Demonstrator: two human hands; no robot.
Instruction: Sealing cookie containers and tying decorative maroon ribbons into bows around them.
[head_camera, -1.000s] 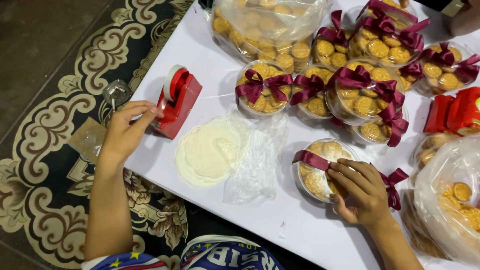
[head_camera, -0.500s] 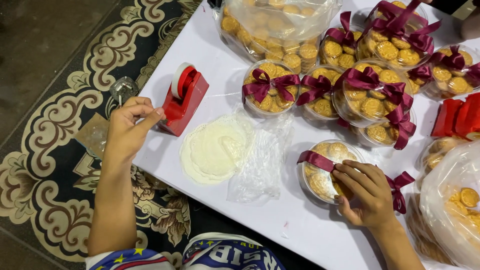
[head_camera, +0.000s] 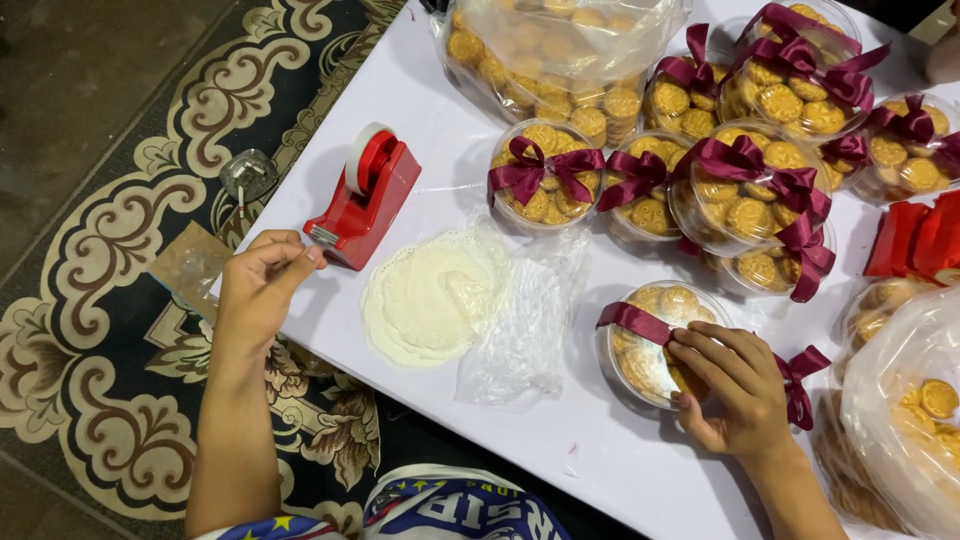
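The left hand (head_camera: 258, 290) pinches its fingers shut, maybe on a tiny bit of tape, just left of the red tape holder (head_camera: 362, 200) on the white desk (head_camera: 420, 90), while far right of the holder the right hand (head_camera: 735, 385) presses flat, open fingers on the ribbon (head_camera: 635, 320) across the cookie tub (head_camera: 650, 340), so sticking the ribbon down looks next.

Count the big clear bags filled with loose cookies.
2: the far bag at the picture's top, the near bag at its right edge beside the right hand. More may lie out of frame.
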